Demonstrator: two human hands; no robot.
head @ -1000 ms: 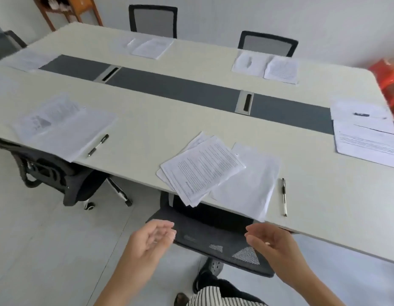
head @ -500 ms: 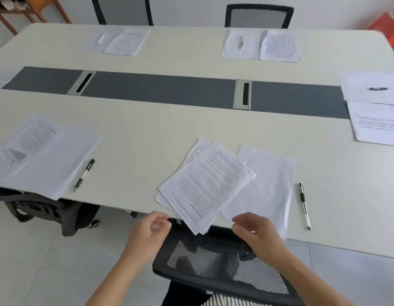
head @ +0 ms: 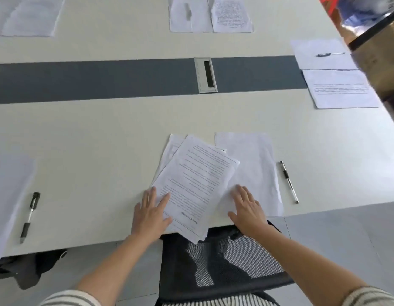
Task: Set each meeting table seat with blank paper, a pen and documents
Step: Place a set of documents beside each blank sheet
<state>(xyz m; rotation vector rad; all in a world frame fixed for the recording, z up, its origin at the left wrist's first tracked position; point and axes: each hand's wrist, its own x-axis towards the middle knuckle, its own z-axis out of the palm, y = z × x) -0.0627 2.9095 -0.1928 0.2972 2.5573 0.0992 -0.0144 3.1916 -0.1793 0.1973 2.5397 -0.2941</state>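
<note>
Documents point(head: 196, 184), one corner overhanging the table point(head: 92, 173) edge, are pressed by the flat, spread left hand point(head: 150, 215); blank paper point(head: 255, 164) beside them by the spread right hand point(head: 247, 208). Bare table is seen to their left.

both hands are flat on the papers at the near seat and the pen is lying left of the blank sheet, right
Not quite. The head view shows the pen lying right of the blank sheet, not left. Both hands are flat on the papers: the left hand on the printed documents, the right hand on the blank sheet.
</note>
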